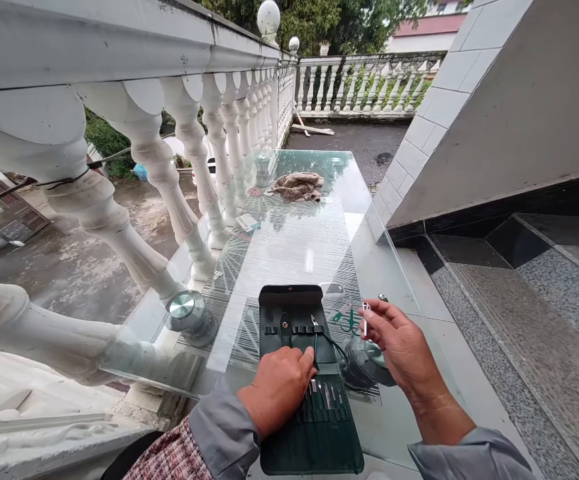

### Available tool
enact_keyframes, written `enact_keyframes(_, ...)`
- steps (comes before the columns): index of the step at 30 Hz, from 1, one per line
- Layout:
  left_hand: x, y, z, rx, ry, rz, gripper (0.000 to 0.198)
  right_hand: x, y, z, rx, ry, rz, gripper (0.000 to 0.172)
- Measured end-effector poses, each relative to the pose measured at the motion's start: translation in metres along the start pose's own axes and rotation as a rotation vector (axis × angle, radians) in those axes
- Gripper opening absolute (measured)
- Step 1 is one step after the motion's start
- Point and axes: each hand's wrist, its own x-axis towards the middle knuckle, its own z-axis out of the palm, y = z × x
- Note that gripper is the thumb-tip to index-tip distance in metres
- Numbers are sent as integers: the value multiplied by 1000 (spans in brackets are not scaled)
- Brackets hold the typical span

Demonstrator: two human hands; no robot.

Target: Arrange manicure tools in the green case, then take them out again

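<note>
A dark green tool case [292, 320] lies unfolded on the glass table [299, 247], with several small metal tools [326, 395] tucked in its lower loops. My left hand [278, 387] rests closed on the case, its fingertips at a thin black tool [315, 343] under the middle strap. My right hand [400, 343] hovers to the right of the case, pinching a small slim metal tool [365, 317] upright between thumb and fingers. Small green-handled scissors [349, 319] lie on the glass just left of that hand.
A white stone balustrade [189, 140] runs along the table's left side. A crumpled brown cloth [298, 186] lies at the far end, a small card [247, 222] near the left edge. Round metal table fittings [184, 308] show through the glass. Stone steps [529, 313] rise at right.
</note>
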Motion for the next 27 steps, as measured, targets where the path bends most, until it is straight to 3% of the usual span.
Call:
enact_keyframes(9,-13,5,1,4,67,50,29,-18,12,45,-247,-210,-132,38)
enact_keyframes(15,-18,1,0,-105,169,71,26,-14,16,62,-405,-107,-235,28)
enact_keyframes(19,-24,-2,-6,-258,269,102,18,-14,15,69,-428,-112,-253,24)
enact_keyframes(24,-23,-8,-13,-252,431,101,14,-7,17,67,-256,-90,-210,29)
enact_keyframes(27,-20,-11,-14,-144,435,96,15,0,19,63,-187,-47,-163,35)
